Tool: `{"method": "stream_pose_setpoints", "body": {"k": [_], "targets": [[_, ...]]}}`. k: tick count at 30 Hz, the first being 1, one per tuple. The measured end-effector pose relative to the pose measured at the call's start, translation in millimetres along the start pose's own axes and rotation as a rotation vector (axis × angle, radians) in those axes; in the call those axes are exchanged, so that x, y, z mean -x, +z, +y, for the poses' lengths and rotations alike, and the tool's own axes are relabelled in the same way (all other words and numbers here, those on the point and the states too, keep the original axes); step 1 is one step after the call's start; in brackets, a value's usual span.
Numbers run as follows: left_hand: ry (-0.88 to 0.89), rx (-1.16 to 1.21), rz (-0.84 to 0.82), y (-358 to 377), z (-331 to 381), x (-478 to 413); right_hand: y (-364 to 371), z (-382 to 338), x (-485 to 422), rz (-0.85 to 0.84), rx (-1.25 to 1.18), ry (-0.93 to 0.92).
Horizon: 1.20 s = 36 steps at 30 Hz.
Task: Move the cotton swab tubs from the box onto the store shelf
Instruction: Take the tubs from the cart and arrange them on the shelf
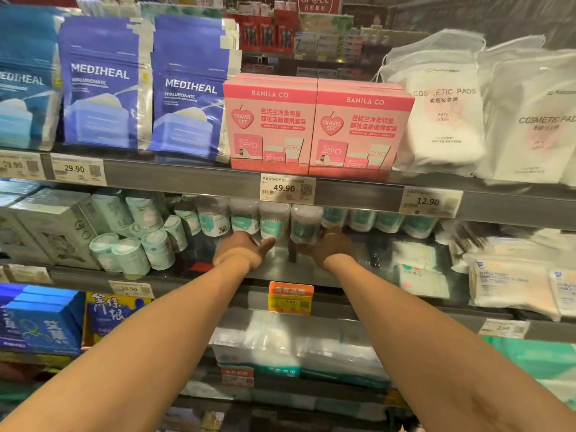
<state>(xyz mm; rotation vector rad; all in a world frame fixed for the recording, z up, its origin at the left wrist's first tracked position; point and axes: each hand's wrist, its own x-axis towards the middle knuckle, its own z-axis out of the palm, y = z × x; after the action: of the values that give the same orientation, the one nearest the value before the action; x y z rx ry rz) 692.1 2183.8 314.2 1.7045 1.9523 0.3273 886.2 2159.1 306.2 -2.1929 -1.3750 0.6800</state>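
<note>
R hand (327,248): fingers wrapped round one cotton swab tub (306,226), holding it just above the shelf floor.
L hand (241,251): thumb splayed out to the right, fingers hidden behind the palm next to the tub row (268,221). Can't tell if they grip anything.
Shelf (280,266): grey metal mid-level store shelf, bare patch under both hands, both arms stretched in.
Shelf above: pink boxes (270,123) in the centre, blue pouches (190,85) to the left, white pad bags (442,113) to the right; 49.90 price tag (285,188) on the rail.
Shelf front: orange tag (290,297) below the hands.
Left of the row: pale green rolls (131,254), stacked.
Tub look: clear plastic cylinder, white swabs inside, teal label band. It sits in line w/ the others, which run right along the back under the rail.
</note>
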Motion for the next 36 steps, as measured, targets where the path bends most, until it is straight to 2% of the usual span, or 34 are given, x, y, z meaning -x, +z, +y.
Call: {"method": "stream_pose_setpoints", "body": {"k": [3, 6, 10, 14, 18, 27, 31, 36], "targets": [[0.105, 0.191, -0.044, -7, 6, 4, -3, -5, 20, 0.047, -0.156, 0.025], [0.158, 0.171, -0.112, -16, 24, 20, -17, -1, 51, 0.163, -0.140, 0.066], [0.423, 0.109, -0.088, -18, 59, 66, -39, 24, 110, 0.359, -0.291, 0.134], [0.662, 0.264, -0.130, 14, 88, 129, -56, 71, 183, 0.565, -0.273, 0.299], [0.776, 0.288, -0.291, 70, 93, 195, -61, 135, 250, 0.576, -0.221, 0.480], [0.932, 0.014, -0.751, 217, 93, 377, -58, 295, 434, 0.614, -0.278, 0.878], [0.994, -0.102, -0.889, 281, 89, 456, -49, 363, 507, 0.618, -0.335, 1.033], [1.056, -0.335, -1.045, 366, 75, 540, -21, 452, 592, 0.545, -0.451, 1.181]]}}
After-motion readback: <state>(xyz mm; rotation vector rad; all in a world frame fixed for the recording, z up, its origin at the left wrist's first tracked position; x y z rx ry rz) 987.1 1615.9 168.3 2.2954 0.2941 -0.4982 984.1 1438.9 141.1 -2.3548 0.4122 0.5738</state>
